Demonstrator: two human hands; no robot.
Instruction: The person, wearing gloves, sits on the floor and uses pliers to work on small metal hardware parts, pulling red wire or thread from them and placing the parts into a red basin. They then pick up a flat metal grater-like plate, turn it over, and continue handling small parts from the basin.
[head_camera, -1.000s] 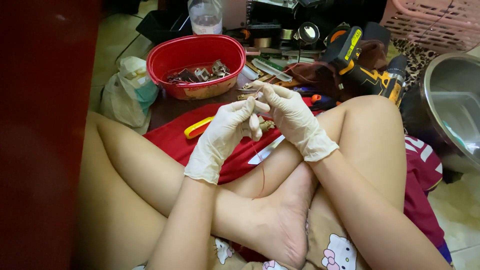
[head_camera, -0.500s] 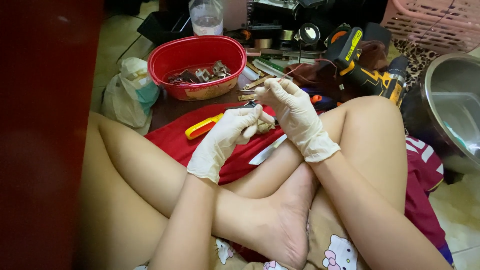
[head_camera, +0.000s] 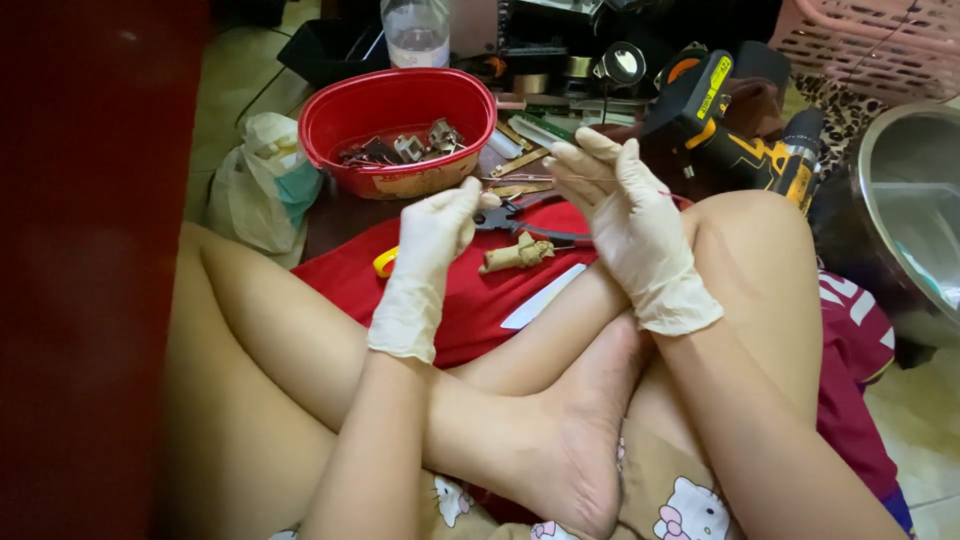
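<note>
Apparently the work is at an early or middle stage: a thin wire (head_camera: 530, 180) is stretched taut between the two gloved hands, the left hand (head_camera: 437, 225) pinching one end with closed fingers, the right hand (head_camera: 620, 205) gripping the other with fingers half curled. Nothing finished shows; the red-handled pliers (head_camera: 530, 222) and a small tan cloth-like piece (head_camera: 515, 255) lie unused on the red cloth (head_camera: 470, 300) just beneath. Room is tight: the red bowl (head_camera: 400, 110) of metal parts sits just ahead of the left hand, the yellow-black drill (head_camera: 730, 130) near the right, and a steel basin (head_camera: 905, 210) crowds the far right.
</note>
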